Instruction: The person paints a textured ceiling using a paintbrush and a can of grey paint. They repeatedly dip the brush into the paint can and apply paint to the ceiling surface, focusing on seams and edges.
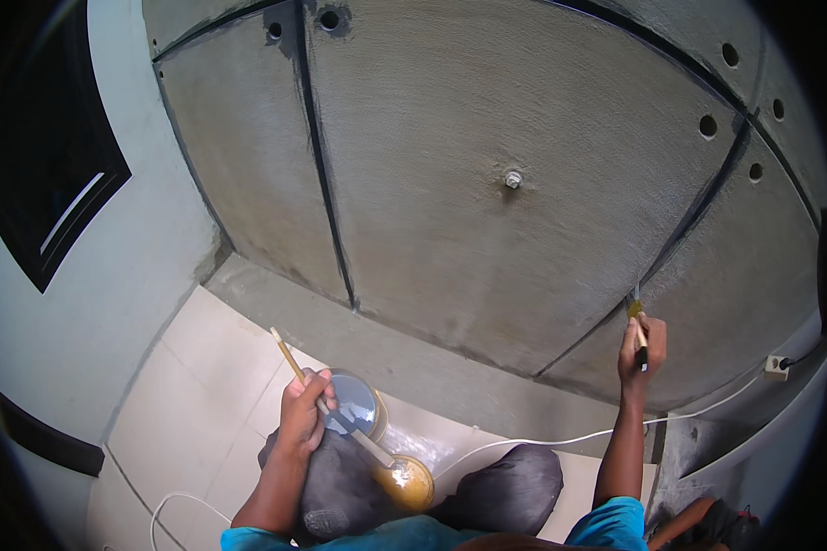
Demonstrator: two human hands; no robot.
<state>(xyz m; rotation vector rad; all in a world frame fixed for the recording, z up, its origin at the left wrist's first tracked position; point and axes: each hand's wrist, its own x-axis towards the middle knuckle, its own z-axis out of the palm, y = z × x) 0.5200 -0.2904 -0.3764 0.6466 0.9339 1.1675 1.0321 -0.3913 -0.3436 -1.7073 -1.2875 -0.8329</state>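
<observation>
Along the right edge of the broad concrete wall panel (496,275), a slanting groove (713,188) is apparently being painted dark; a steady stroke along its fainter lower stretch is probably being called for. Beside a grey-filled bucket (381,415), a wooden stick (288,352) is being gripped by the curled left hand (303,406); a paintbrush (635,309) is being clamped in the right hand (652,342), bristles touching the groove.

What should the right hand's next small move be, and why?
Probably draw the brush in the right hand down along the slanting seam: the brush is at the seam, which looks broad and dark above it but thinner and paler below.
</observation>
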